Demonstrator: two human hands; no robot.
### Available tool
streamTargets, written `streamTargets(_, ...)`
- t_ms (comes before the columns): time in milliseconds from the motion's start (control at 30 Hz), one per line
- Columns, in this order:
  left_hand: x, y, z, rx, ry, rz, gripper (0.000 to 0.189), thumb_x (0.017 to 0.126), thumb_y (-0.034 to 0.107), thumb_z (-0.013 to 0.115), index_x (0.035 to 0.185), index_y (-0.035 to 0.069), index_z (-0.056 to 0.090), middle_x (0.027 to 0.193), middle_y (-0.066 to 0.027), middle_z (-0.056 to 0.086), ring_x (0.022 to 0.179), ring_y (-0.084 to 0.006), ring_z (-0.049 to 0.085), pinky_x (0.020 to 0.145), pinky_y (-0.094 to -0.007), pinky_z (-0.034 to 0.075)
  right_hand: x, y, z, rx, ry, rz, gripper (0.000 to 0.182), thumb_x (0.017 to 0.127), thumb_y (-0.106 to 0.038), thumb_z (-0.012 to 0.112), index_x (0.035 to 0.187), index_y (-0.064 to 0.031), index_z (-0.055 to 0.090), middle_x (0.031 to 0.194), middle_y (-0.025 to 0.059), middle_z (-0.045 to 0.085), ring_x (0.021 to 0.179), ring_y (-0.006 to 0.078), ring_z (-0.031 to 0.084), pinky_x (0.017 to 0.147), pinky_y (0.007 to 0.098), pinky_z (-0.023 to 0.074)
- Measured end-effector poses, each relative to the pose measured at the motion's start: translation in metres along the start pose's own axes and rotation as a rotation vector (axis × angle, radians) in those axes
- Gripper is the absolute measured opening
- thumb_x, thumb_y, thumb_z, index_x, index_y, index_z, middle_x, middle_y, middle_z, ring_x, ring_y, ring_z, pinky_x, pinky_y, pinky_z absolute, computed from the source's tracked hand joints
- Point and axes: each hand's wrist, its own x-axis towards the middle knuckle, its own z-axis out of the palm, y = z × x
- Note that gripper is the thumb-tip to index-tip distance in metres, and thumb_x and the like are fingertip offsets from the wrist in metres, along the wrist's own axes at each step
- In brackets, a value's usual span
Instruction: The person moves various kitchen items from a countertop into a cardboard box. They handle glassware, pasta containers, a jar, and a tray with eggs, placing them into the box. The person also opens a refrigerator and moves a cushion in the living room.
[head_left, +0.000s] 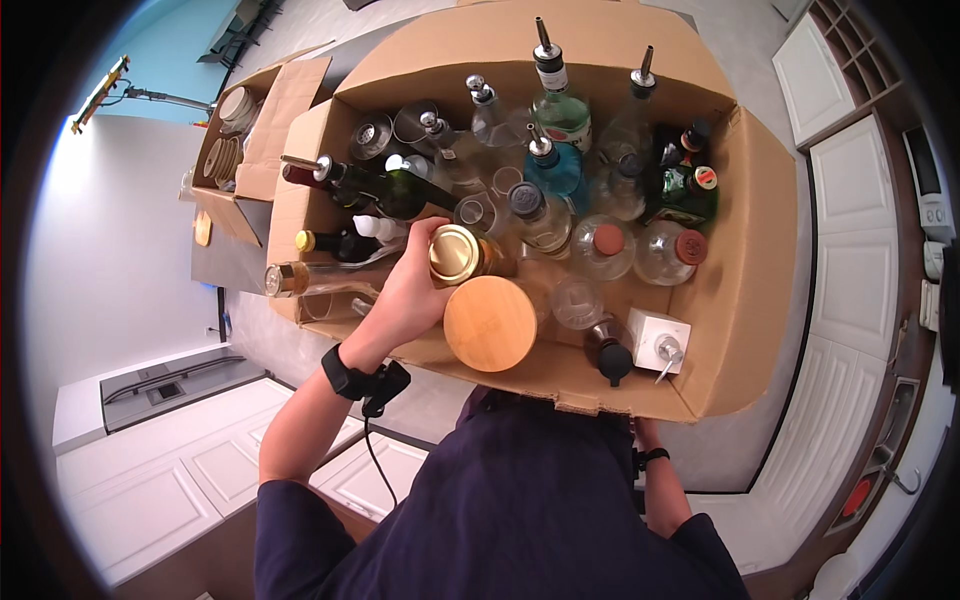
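Observation:
A large cardboard box (757, 187) full of bottles and jars is in front of me. My left hand (416, 289) is inside it, its fingers and thumb around a jar with a gold metal lid (454, 254). A jar with a round wooden lid (490, 324) stands right beside that hand, nearer to me. To its left lies a clear glass bottle (337, 277) with a cork-coloured stopper. My right hand (643, 431) is low at the box's near side, mostly hidden by the box, so its fingers cannot be made out.
Bottles with metal pourers, such as a blue one (555, 172) and a green one (562, 112), rise from the box. A white square pump dispenser (658, 341) stands in its near right corner. A smaller cardboard box (281, 135) with stacked dishes is at the back left. White cabinets (855, 247) line the right.

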Motion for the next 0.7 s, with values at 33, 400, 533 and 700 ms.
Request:
streamTargets(33, -0.004, -0.001, -0.001, 0.007, 0.007, 0.039, 0.071, 0.080, 0.009, 0.076, 0.136, 0.002, 0.033, 0.128, -0.0164, 0.053, 0.118, -0.0230, 0.055, 0.099, -0.0346, 0.046, -0.006, -0.007, 0.003, 0.024, 0.011, -0.014, 0.018, 0.097, -0.028, 0.053, 0.089, -0.0126, 0.056, 0.067, -0.0014, 0.050, 0.052, 0.0115, 0.047, 0.047, 0.0296, 0.0373)
streamTargets(400, -0.115, -0.006, -0.009, 0.125, 0.363, 0.230, 0.045, 0.079, -0.008, 0.058, 0.124, 0.000, 0.054, 0.121, -0.0174, 0.061, 0.114, -0.0315, 0.059, 0.096, -0.0358, 0.046, -0.018, -0.032, -0.007, -0.263, -0.091, 0.077, 0.014, 0.096, -0.019, 0.052, 0.102, -0.0122, 0.062, 0.076, -0.0006, 0.060, 0.060, 0.0108, 0.054, 0.053, 0.0261, 0.0421)
streamTargets(533, -0.171, -0.049, 0.000, -0.004, 0.562, 0.185, 0.025, 0.079, -0.008, 0.062, 0.103, 0.000, 0.064, 0.100, -0.0143, 0.067, 0.094, -0.0294, 0.066, 0.082, -0.0337, 0.052, 0.017, -0.029, -0.028, -0.496, -0.228, 0.078, 0.019, 0.093, -0.022, 0.056, 0.105, -0.0090, 0.064, 0.084, 0.0046, 0.066, 0.068, 0.0156, 0.062, 0.061, 0.0307, 0.0510)
streamTargets(700, -0.281, -0.149, 0.033, -0.072, 0.814, -0.116, 0.019, 0.082, -0.004, 0.062, 0.101, -0.001, 0.063, 0.095, -0.0144, 0.067, 0.086, -0.0282, 0.067, 0.077, -0.0330, 0.052, 0.049, -0.052, -0.023, -0.953, -0.485, -0.106, 0.019, 0.089, -0.010, 0.056, 0.104, -0.0008, 0.064, 0.078, 0.0090, 0.064, 0.060, 0.0175, 0.061, 0.051, 0.0308, 0.0501)
